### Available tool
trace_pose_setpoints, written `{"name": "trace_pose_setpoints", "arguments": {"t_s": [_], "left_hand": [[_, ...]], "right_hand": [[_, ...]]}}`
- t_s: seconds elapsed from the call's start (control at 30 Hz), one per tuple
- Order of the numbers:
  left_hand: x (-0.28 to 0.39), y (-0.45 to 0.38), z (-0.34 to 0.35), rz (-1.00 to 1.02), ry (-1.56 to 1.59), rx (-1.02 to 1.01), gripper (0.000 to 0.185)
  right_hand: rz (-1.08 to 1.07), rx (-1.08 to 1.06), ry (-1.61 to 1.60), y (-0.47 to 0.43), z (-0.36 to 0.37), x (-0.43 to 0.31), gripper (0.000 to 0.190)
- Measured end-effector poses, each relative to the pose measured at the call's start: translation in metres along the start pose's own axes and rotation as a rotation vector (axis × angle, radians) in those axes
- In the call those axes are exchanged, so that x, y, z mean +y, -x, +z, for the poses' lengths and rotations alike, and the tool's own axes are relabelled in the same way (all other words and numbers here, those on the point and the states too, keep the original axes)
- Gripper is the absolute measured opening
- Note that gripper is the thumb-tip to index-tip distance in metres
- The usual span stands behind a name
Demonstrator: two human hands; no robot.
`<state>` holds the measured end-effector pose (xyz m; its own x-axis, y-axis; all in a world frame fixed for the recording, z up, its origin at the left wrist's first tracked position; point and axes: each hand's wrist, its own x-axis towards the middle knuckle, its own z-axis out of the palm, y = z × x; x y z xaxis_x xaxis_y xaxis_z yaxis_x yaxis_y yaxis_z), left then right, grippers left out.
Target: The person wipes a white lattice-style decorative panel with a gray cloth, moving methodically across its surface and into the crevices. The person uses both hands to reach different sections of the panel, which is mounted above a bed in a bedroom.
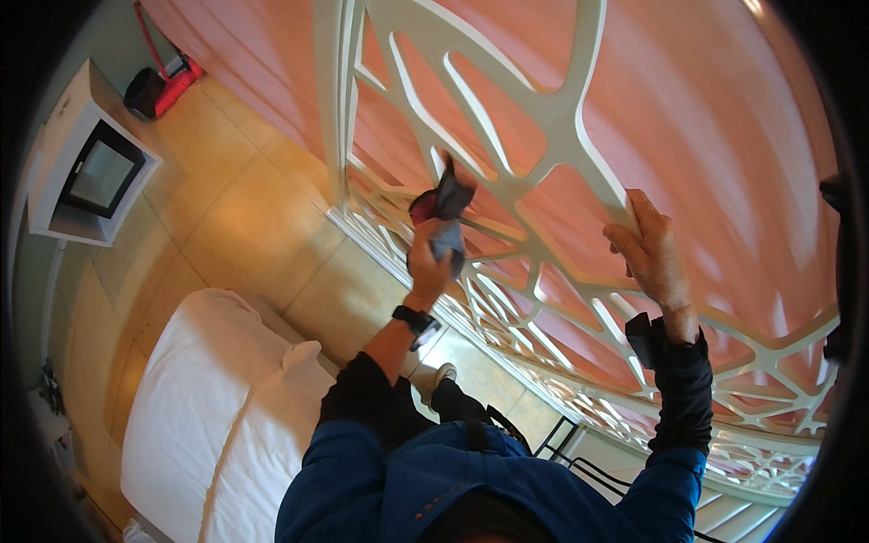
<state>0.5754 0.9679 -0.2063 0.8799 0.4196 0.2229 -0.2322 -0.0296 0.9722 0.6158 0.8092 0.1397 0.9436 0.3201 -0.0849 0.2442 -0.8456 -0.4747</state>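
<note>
A dark cloth (453, 197) with grey and reddish patches is bunched in my left hand (426, 268); motion blurs it. It is in front of a cream-white openwork lattice screen (560, 132), though whether it touches the bars I cannot tell. My right hand (648, 251) is higher and to the right, its thumb and fingers wrapped around a curved bar of this screen. Behind the lattice hangs a pink curtain (706, 136), showing through the cut-outs. Both wrists carry black straps with small devices.
A bed with a white cover (224, 380) stands to my left. Beyond it are a white cabinet (102, 146) holding a black-framed box and a red broom (178, 91) beside a black container. A black metal frame (560, 438) is near my right side, above the tiled floor (237, 197).
</note>
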Motion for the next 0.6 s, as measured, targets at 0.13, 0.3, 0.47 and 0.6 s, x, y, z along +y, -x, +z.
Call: {"name": "trace_pose_setpoints", "arguments": {"t_s": [0.13, 0.3, 0.47, 0.6], "left_hand": [[-0.053, -0.044, -0.051, -0.243, -0.215, 0.351, 0.044], [-0.121, -0.111, -0.066, -0.269, -0.205, 0.309, 0.052], [-0.139, -0.070, -0.013, -0.432, 0.153, 0.476, 0.062], [-0.114, -0.023, 0.018, -0.514, 0.254, 0.439, 0.058]], "right_hand": [[-0.052, 0.026, 0.004, 0.000, 0.002, 0.003, 0.032], [0.051, 0.022, 0.025, 0.001, 0.003, -0.008, 0.031], [0.087, 0.049, 0.031, 0.004, 0.004, -0.010, 0.030], [0.114, 0.036, 0.006, 0.004, 0.004, -0.011, 0.030]]}}
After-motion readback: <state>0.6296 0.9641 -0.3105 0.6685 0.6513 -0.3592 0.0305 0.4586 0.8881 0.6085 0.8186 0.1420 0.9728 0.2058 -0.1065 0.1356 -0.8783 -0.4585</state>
